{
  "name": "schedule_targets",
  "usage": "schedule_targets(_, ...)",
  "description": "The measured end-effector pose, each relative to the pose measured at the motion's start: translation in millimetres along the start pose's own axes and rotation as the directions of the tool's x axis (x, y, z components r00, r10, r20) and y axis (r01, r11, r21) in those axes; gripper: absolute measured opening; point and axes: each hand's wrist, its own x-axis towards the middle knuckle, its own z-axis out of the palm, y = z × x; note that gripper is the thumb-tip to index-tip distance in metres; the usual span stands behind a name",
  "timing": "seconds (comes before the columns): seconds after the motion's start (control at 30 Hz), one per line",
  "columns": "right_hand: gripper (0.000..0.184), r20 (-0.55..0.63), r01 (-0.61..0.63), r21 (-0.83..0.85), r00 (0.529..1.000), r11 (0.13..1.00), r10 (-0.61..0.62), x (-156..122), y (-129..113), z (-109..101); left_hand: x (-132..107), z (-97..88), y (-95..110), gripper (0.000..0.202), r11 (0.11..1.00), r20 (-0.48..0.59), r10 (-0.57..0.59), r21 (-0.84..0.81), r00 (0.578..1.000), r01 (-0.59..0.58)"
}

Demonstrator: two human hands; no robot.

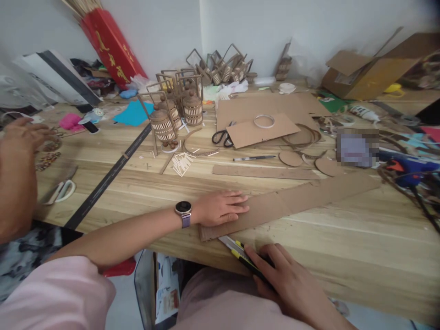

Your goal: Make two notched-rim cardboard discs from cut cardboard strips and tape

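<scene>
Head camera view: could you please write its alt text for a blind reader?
A person's left hand lies flat on a cardboard strip on a wooden table; the right hand holds a utility knife, its blade at the strip's near edge. Lantern-like crafts stand farther back.

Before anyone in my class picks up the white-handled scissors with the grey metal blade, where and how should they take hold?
Probably best by the white handle loops, coming from the near edge of the pale wooden table and gripping from above. The scissors lie flat, loops toward that edge, grey metal blade pointing away. Avoid the left: another person's forearm is there.
</scene>
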Motion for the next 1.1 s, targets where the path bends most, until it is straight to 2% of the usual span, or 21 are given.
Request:
schedule_targets(0.23, 0.046, -0.015, 0.035, -0.019, 0.999, 0.999, -0.035, 8, -5, 4, 3, -3.5, 3, 0.043, 0.999, 0.041, -0.019, 0.05, 0.999, 0.017)
schedule_targets(0.47, 0.046, -0.003, 0.086, 0.028, 0.996, 0.996, -0.086, 9, 2, 8, 5, -5.2, 4, 0.044, 0.995, 0.074, -0.006, 0.102, 0.997, -0.002)
schedule_targets(0.67, 0.044, -0.032, -0.003, 0.028, 0.999, 1.0, 0.004, 3, -1, 23, 5, -6.8, 5, 0.044, 0.991, 0.081, -0.003, 0.13, 0.997, -0.007)
schedule_targets(0.83, 0.045, -0.052, 0.027, 0.038, 0.998, 0.999, -0.025, -1, 0, 29, 6, -5.8, 4, 0.043, 0.994, 0.079, -0.016, 0.106, 0.997, 0.007)
schedule_targets(0.97, 0.046, -0.047, 0.003, 0.036, 0.999, 0.999, -0.001, -1, -2, 28, 6, -4.2, 3, 0.042, 0.998, 0.041, -0.019, 0.061, 0.999, 0.017)
schedule_targets(1.1, 0.045, -0.038, 0.012, 0.021, 0.999, 1.0, -0.011, -1, -4, 29, 6, -4.3, 4, 0.043, 0.997, 0.057, -0.025, 0.073, 0.998, 0.02)
